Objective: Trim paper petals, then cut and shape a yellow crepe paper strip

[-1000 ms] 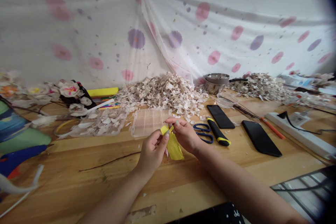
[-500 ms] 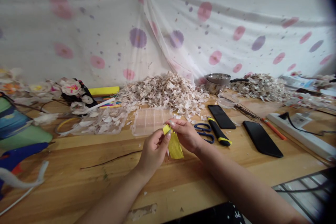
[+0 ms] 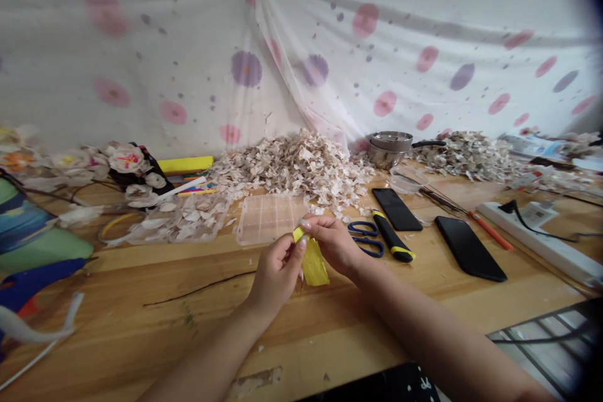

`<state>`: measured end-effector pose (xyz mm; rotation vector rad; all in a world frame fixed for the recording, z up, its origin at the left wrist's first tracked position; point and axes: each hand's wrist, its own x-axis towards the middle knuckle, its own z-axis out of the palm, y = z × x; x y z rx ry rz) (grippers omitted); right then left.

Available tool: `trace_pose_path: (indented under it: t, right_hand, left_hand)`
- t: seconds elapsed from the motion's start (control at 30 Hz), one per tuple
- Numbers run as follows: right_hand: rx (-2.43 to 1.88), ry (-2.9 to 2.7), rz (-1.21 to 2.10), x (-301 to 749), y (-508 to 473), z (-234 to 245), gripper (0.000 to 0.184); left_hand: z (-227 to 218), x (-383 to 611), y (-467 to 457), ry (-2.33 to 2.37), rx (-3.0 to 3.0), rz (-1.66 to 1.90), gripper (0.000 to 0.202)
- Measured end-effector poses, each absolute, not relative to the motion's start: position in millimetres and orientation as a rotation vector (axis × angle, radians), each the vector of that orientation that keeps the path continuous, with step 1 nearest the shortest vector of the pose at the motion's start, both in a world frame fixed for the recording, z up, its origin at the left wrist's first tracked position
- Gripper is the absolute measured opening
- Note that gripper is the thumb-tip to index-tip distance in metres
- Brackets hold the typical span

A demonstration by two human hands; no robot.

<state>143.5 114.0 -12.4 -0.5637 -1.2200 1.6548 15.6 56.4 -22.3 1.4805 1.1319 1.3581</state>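
A yellow crepe paper strip (image 3: 315, 266) is held between my two hands over the wooden table (image 3: 179, 339). My left hand (image 3: 277, 270) pinches it with thumb and fingers near its upper end. My right hand (image 3: 332, 240) pinches the same end from the other side, fingertips touching those of the left. The strip's lower part hangs down below the hands. A thin dark stem (image 3: 202, 287) runs out to the left behind my left hand; whether I hold its near end is hidden. Blue-handled scissors (image 3: 370, 246) lie just right of my right hand.
Behind the hands lie a clear compartment box (image 3: 271, 217) and a heap of pale flakes (image 3: 301, 166). To the right are a black-and-yellow cutter (image 3: 393, 237), two phones (image 3: 468, 248) and a white power strip (image 3: 541, 245). A blue glue gun (image 3: 40, 282) is at left.
The hands stay almost in place, still pinching the yellow paper; its upper end has folded or turned slightly between the fingers. The whole view has shifted a little.
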Motion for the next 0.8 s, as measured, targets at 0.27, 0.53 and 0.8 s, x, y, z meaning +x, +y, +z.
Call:
trace_pose_path:
  t: [0.27,0.53,0.8]
  right_hand:
    - [-0.519,-1.255,1.708,141.1,110.8,-15.8,0.024]
    - [-0.568,-1.018,1.639,133.4,98.2,-13.7,0.022]
    - [-0.536,-0.911,1.782,131.1,93.6,-7.9,0.033]
  left_hand:
    - [-19.9,14.4,56.3,1.198,1.466,1.415,0.029]
    - [-17.7,19.5,54.8,1.176,1.421,1.381,0.032]
    - [-21.8,21.4,55.8,1.19,1.453,1.35,0.034]
